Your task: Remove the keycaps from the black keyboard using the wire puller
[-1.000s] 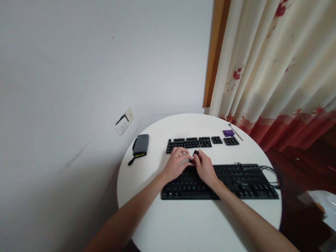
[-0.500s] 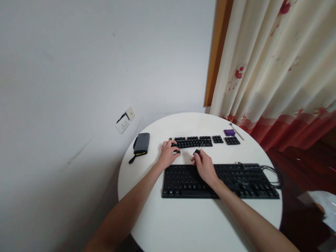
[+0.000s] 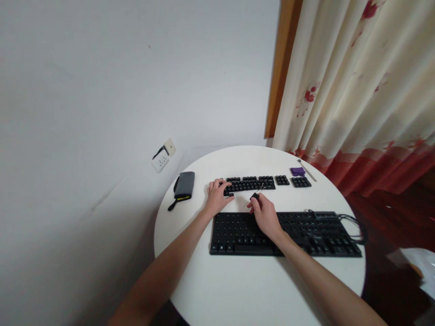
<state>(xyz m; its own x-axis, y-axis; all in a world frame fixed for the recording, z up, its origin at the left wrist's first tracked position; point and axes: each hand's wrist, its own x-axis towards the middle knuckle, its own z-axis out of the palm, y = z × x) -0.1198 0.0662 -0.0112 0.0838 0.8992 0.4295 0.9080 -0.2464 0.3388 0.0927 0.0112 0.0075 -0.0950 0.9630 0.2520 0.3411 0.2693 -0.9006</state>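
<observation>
Rows of loose black keycaps (image 3: 250,185) lie across the far part of the table. At their left end is my left hand (image 3: 217,196), thumb and index finger apart, with a few keycaps (image 3: 229,194) in the gap between them. The thumb tip appears to touch the nearest one. My right hand (image 3: 263,212) is closed around the black handle of a wire keycap puller (image 3: 254,196). The puller's thin wires reach toward the keycap rows. Under my right wrist lies the black keyboard (image 3: 316,240), many keys gone from its upper part.
A grey pouch (image 3: 185,184) with a strap sits at the table's left. Far right are two smaller keycap groups (image 3: 282,180), a purple cloth (image 3: 297,171) and a thin brush (image 3: 307,171). The keyboard's coiled cable (image 3: 356,228) hangs near the right edge of the round white table (image 3: 217,290).
My left index finger and thumb have shifted slightly around the keycaps at the left end of the rows. My right hand with the puller is nearly still.
</observation>
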